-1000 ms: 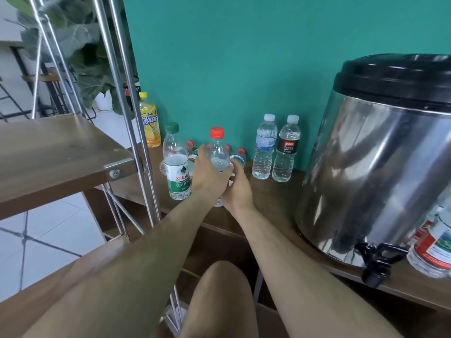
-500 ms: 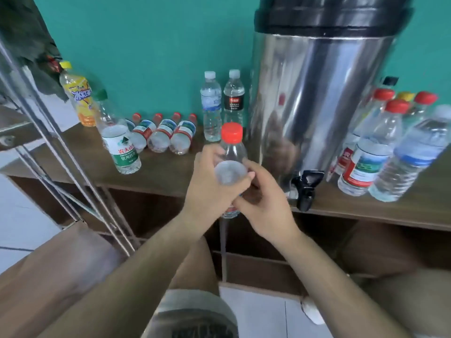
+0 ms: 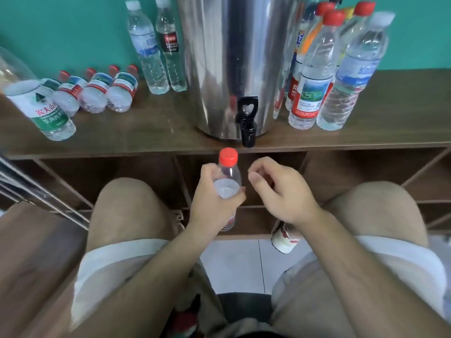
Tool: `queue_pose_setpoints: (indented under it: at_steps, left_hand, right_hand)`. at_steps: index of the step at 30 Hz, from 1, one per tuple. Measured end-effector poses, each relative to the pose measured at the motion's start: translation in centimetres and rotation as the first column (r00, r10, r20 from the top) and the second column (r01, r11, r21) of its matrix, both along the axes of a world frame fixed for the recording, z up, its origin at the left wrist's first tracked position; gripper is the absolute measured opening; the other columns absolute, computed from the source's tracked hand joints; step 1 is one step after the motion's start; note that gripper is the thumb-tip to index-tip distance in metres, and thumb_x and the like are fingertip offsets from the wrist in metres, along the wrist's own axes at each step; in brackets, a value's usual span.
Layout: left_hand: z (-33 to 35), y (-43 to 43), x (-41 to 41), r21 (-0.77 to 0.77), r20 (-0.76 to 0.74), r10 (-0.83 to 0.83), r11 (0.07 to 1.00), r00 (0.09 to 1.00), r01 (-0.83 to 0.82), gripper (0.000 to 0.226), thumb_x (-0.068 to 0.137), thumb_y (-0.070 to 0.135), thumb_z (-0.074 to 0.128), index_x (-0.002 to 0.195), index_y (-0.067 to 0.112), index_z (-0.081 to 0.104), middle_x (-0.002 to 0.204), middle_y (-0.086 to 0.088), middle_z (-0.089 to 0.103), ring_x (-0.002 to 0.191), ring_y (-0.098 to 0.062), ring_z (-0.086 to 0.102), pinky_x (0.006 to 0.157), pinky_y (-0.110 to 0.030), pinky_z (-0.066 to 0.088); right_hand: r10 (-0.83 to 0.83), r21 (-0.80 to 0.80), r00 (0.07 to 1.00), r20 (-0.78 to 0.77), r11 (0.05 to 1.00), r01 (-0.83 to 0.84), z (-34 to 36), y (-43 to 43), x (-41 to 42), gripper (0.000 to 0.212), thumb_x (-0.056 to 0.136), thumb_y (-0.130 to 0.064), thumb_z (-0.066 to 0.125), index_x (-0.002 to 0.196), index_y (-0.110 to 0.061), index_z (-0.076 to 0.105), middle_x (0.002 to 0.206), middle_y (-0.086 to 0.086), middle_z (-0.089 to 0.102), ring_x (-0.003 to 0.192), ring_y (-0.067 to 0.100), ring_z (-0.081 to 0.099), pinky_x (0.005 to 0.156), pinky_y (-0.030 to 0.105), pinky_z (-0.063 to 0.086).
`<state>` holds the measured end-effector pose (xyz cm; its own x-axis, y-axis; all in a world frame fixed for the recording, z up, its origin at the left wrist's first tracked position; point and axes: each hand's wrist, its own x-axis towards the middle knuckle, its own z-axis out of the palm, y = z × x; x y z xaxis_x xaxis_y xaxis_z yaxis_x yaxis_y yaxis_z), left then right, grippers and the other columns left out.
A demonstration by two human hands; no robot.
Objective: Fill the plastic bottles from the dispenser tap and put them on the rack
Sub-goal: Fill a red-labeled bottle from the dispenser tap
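Note:
My left hand (image 3: 214, 206) grips a small clear plastic bottle (image 3: 228, 189) with a red cap (image 3: 228, 156), held upright below the shelf edge. The bottle sits just under and slightly left of the black dispenser tap (image 3: 248, 125) on the steel dispenser (image 3: 231, 57). My right hand (image 3: 280, 191) hovers right of the bottle with fingers loosely curled, holding nothing and apart from the cap.
Several small bottles (image 3: 97, 93) lie on the wooden shelf (image 3: 151, 132) at the left, a green-label bottle (image 3: 44, 111) stands beside them, two stand at the back, and tall bottles (image 3: 329, 69) crowd the right. The metal rack's legs (image 3: 36, 193) are at far left. My knees flank the hands.
The bottle came down from in front of the dispenser to below the tap. My right hand let go of the bottle and moved off to its right. The view tilted downward.

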<state>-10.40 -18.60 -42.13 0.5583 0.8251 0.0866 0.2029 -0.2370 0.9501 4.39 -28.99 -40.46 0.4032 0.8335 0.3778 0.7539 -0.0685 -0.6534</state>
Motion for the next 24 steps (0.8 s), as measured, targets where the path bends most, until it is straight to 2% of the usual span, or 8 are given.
queue_pose_setpoints:
  at_steps: [3,6,10,12,15,18,21,24]
  left_hand:
    - [-1.4,0.3,0.2,0.017,-0.184,-0.051,0.998,0.982,0.055,0.056,0.069,0.031,0.083,0.108,0.036,0.043,0.101,0.006,0.063,0.089,-0.016,0.067,0.082,-0.055,0.058]
    - [-1.7,0.7,1.3,0.133,-0.348,-0.092,0.98,0.933,0.146,0.058,0.071,0.033,0.082,0.115,0.031,0.044,0.109,0.008,0.06,0.095,-0.02,0.064,0.083,-0.055,0.055]
    - [-2.5,0.9,2.4,0.333,-0.53,-0.044,0.907,0.847,0.256,0.066,0.076,0.03,0.085,0.128,0.025,0.045,0.123,0.002,0.056,0.113,-0.024,0.058,0.094,-0.044,0.048]
    - [-2.9,0.8,2.6,0.355,-0.536,-0.051,0.892,0.843,0.28,0.065,0.075,0.028,0.086,0.127,0.025,0.046,0.123,0.002,0.055,0.114,-0.024,0.057,0.09,-0.041,0.044]
    - [-2.7,1.1,2.7,0.21,-0.434,-0.157,0.94,0.887,0.269,0.061,0.071,0.025,0.086,0.118,0.027,0.047,0.116,0.006,0.057,0.102,-0.021,0.061,0.083,-0.043,0.053]
    - [-2.1,1.4,2.9,0.081,-0.345,-0.238,0.956,0.908,0.281,0.06,0.068,0.024,0.085,0.113,0.033,0.046,0.107,0.009,0.061,0.093,-0.018,0.065,0.075,-0.039,0.056]
    - [-1.5,1.7,3.0,0.031,-0.303,-0.297,0.946,0.905,0.321,0.064,0.069,0.027,0.085,0.117,0.038,0.044,0.109,0.014,0.062,0.097,-0.013,0.065,0.077,-0.031,0.056]
    - [-1.2,1.9,3.2,0.006,-0.268,-0.331,0.938,0.905,0.345,0.071,0.072,0.024,0.086,0.126,0.04,0.043,0.115,0.015,0.061,0.104,-0.012,0.065,0.083,-0.029,0.057]
  right_hand:
    - [-0.116,-0.05,0.98,0.16,0.991,0.125,0.1,0.9,0.3,0.05,0.099,-0.069,0.032,0.085,-0.026,0.053,0.062,-0.009,0.057,0.061,0.008,0.057,0.055,0.024,0.038]
    - [-0.168,-0.22,0.946,0.277,0.947,0.233,0.2,2.2,0.4,0.064,0.097,-0.077,0.023,0.07,-0.024,0.047,0.057,-0.006,0.052,0.055,0.011,0.052,0.053,0.032,0.035]
    - [-0.371,-0.505,0.895,0.246,0.74,0.445,0.2,4.1,0.1,0.072,0.097,-0.076,0.025,0.064,-0.021,0.059,0.065,-0.002,0.061,0.061,0.017,0.056,0.053,0.029,0.035]
    - [-0.397,-0.537,0.871,0.289,0.686,0.49,0.0,4.4,0.2,0.069,0.101,-0.067,0.027,0.064,-0.018,0.059,0.066,0.0,0.061,0.059,0.018,0.055,0.051,0.028,0.032]
    - [-0.326,-0.432,0.908,0.264,0.801,0.414,0.5,4.0,0.9,0.063,0.103,-0.054,0.037,0.054,-0.017,0.052,0.054,-0.002,0.053,0.054,0.016,0.052,0.05,0.028,0.029]
    - [-0.133,-0.34,0.935,0.328,0.907,0.248,1.3,3.4,2.0,0.059,0.104,-0.054,0.04,0.057,-0.018,0.046,0.054,-0.003,0.047,0.054,0.013,0.045,0.053,0.033,0.027]
    - [0.003,-0.32,0.943,0.332,0.941,0.109,2.2,2.6,3.0,0.052,0.104,-0.059,0.039,0.071,-0.02,0.046,0.066,-0.004,0.05,0.063,0.013,0.047,0.058,0.034,0.029]
    - [0.035,-0.309,0.953,0.302,0.949,0.063,3.1,2.1,3.0,0.042,0.104,-0.06,0.042,0.082,-0.024,0.043,0.075,-0.009,0.048,0.071,0.006,0.045,0.059,0.026,0.03]
